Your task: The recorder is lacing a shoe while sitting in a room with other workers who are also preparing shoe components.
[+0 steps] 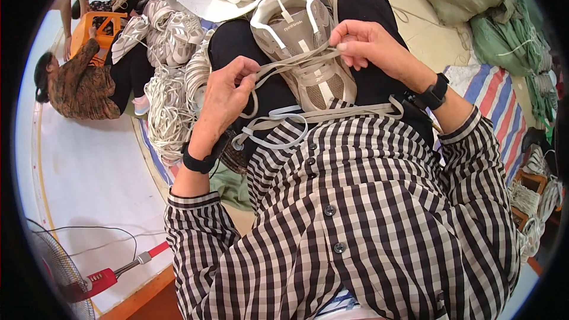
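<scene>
A beige and grey-brown sneaker [339, 87] with a white collar lining lies across my lap, its toe toward me. A flat beige shoelace [294, 59] stretches over the sneaker's throat between my two hands. My left hand [224, 95] pinches the lace at the left of the shoe, fingers curled. On the other side, my right hand [373, 50] holds the lace between thumb and fingers, close to the shoe's side. More beige laces [349, 111] lie across my lap below the toe, together with a pale blue-white loop [305, 133].
Bundled laces [172, 106] and several sneakers [182, 38] are heaped at my left. Beyond them a person [83, 86] sits near an orange stool [102, 32]. A fan [59, 266] stands lower left. Green sacks [504, 41] and a striped sheet [495, 101] lie at right.
</scene>
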The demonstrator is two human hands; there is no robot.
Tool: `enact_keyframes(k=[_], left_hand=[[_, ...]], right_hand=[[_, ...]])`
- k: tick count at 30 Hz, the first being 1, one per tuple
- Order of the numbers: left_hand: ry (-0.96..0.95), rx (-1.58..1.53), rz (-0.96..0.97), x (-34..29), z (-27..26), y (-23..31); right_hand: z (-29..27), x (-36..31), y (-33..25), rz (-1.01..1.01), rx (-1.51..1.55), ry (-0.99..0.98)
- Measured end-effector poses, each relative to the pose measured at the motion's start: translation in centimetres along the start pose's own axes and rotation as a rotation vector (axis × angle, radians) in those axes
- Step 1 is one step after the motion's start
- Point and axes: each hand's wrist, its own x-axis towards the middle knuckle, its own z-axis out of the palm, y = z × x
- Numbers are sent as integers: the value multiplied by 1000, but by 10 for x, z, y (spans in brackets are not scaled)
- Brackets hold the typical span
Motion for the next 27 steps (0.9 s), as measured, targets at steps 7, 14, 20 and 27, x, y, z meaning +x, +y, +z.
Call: enact_keyframes(k=[7, 14, 20, 27], left_hand=[[-136, -433, -163, 3, -1, 3], [-83, -9, 180, -15, 36, 37], [-16, 121, 223, 0, 48, 29], [-107, 378, 280, 23, 37, 35]], right_hand=[[16, -17, -6, -167, -803, -82], [19, -2, -1, -241, -483, -183], [13, 11, 3, -70, -272, -36], [19, 9, 4, -111, -210, -94]])
